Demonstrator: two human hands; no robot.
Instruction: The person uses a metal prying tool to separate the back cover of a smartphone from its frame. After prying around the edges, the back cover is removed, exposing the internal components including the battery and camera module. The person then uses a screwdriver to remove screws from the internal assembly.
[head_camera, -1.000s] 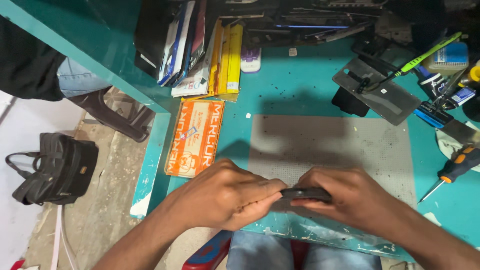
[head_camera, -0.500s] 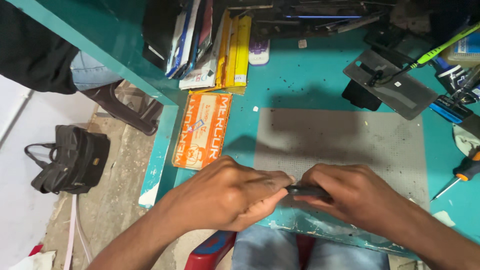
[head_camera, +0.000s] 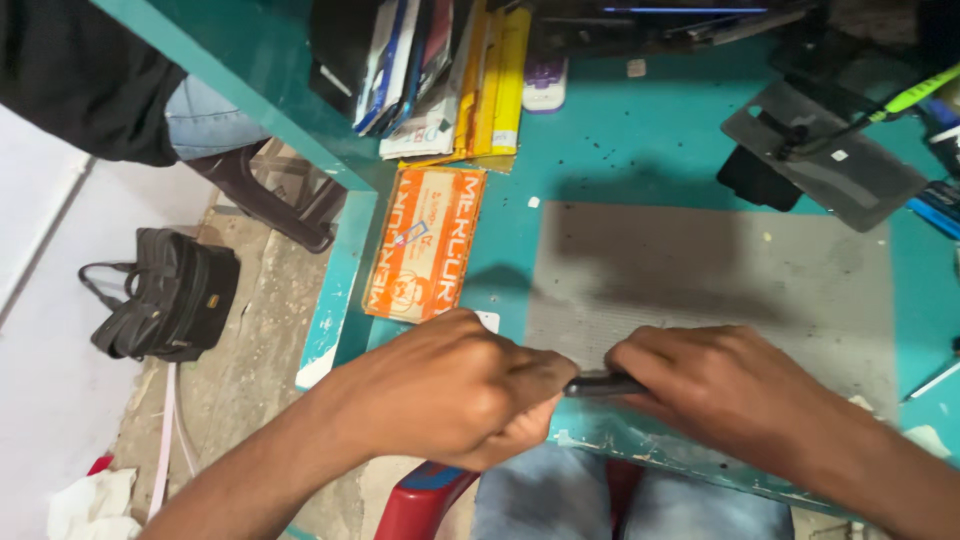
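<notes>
Dark flat device (head_camera: 600, 384) lengthwise left-right

A flat packet (head_camera: 423, 245) lies on the table (head_camera: 640, 150) left of the mat (head_camera: 720, 280), books (head_camera: 450, 70) behind it.

Both the left hand (head_camera: 450, 395) and right hand (head_camera: 715, 385) grip a dark flat device (head_camera: 600, 384).

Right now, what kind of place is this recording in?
Probably a small repair bench: a teal table with a grey work mat, a metal plate and stacked packets. Both hands grip a thin dark object.
</notes>
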